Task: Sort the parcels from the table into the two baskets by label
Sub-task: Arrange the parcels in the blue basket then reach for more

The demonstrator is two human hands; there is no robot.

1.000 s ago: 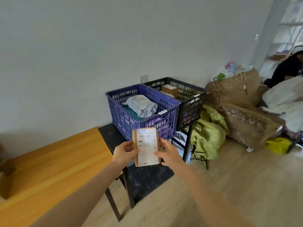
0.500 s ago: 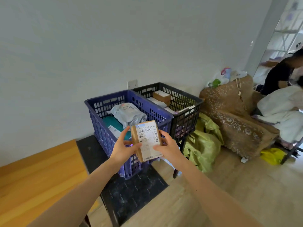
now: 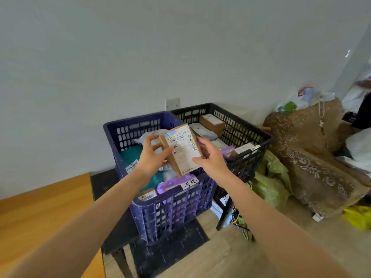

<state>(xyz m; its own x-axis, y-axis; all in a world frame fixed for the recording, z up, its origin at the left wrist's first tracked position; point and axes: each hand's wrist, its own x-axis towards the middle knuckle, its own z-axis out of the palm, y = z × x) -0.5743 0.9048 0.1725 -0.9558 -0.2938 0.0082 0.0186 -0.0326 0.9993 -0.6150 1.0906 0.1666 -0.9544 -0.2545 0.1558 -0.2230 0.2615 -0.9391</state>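
Two bare forearms span the lower frame, the left forearm (image 3: 90,217) entering from 7 o'clock and the right forearm (image 3: 271,217) from 5 o'clock, both uncovered from wrist to picture edge. The left hand (image 3: 149,159) and right hand (image 3: 212,157), near the centre, are likewise bare, with slim fingers. The wide-angle lens makes both arms look broader toward the bottom corners.

- Reaches forward with both bare forearms, converging toward mid-frame.
- Pinches the parcel (image 3: 181,150) at its left edge with the left hand (image 3: 149,157), thumb on the label face, fingers behind.
- Grips the right edge with the right hand (image 3: 210,157), thumb in front, fingers curled around.
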